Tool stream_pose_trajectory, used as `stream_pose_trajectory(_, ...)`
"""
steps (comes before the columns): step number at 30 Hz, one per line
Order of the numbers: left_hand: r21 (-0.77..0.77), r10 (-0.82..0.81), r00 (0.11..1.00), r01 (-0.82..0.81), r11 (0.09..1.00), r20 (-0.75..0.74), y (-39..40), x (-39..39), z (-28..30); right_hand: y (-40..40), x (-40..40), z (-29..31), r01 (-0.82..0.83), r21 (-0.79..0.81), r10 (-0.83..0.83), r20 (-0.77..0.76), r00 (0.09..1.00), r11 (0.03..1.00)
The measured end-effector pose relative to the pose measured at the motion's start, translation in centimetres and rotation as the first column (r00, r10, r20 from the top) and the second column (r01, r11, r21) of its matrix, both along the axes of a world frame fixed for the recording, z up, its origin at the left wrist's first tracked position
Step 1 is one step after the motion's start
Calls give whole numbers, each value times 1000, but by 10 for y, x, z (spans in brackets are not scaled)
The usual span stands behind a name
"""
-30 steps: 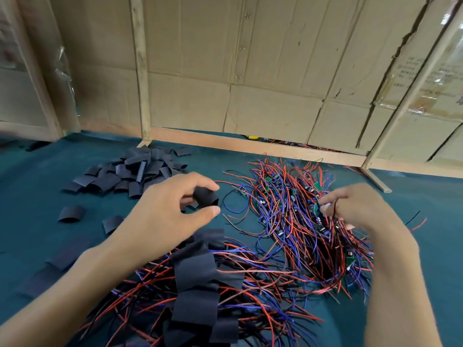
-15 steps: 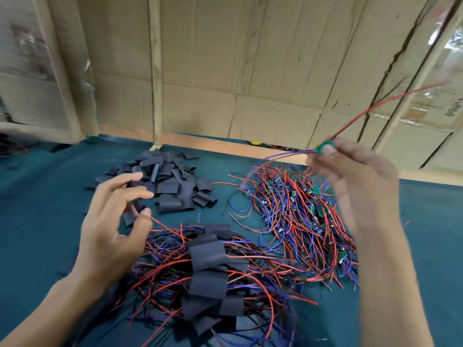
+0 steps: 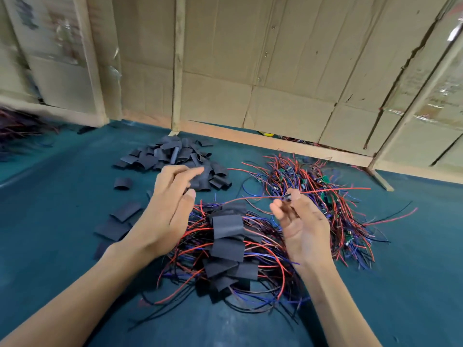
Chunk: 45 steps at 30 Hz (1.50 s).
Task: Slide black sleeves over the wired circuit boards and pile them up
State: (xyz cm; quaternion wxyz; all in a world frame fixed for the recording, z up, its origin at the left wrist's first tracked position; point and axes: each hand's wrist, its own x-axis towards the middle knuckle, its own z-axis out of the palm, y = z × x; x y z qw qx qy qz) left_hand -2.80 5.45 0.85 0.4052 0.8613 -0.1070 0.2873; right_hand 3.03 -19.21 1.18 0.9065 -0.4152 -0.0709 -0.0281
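No text I can read, cardboard panels behind the bench's far edge unmarked, taped sheets at the far right corner too blurred.

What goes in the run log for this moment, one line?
step: sleeving | right hand: pinches wired board | left hand: reaching at loose sleeves, holds nothing seen | finished pile: between the hands

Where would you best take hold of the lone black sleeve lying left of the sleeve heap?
Probably pinch the lone black sleeve across its flat faces from above, near its arched open end. It lies apart from the heap on the green cloth, so the left hand would reach it unobstructed.
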Motion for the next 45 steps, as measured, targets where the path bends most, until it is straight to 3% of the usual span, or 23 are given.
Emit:
stream_pose_trajectory(4, 116, 3, 1000, 0, 993, -26, -3, 4, -5, -3, 0, 2, 8, 46, -7, -11, 1000, 999)
stream_pose_trajectory(10, 62, 106, 970, -123, 990, 220, -6, 2, -1, -5, -2, 2, 2, 61, 1, -47, 999, 998)
stream_pose_trajectory(14, 27, 58, 991, -62, 998, 120, -5, -1, 2, -6, -2, 5, 22, 49, -18, -80, 997, 999)
stream_pose_trajectory(18, -5, -114, 992, 114, 993, -51, -5, -3, -6, -6, -3, 4, 17, 53, -13, -81, 997, 998)
stream_pose_trajectory(21, 43, -138, 986, 142, 989, -89, -11, -3, -10, -7, -3, 4, 17, 69, -11, -84, 996, 997)
stream_pose_trajectory(23, -2, -135, 985, 136, 991, -103, -17, -4, -7, -8, -2, 5, 11, 70, -4, -90, 996, 997)
stream_pose_trajectory(34, -66, -84, 996, 83, 994, -12, -21, -8, -6, -10, -1, 6, -18, 69, 25, -99, 995, 997)
stream_pose_trajectory(45, 129, -88, 995, 83, 988, 36, -23, -9, -2, -7, -8, 11, -12, 133, 24, -91, 996, 991)
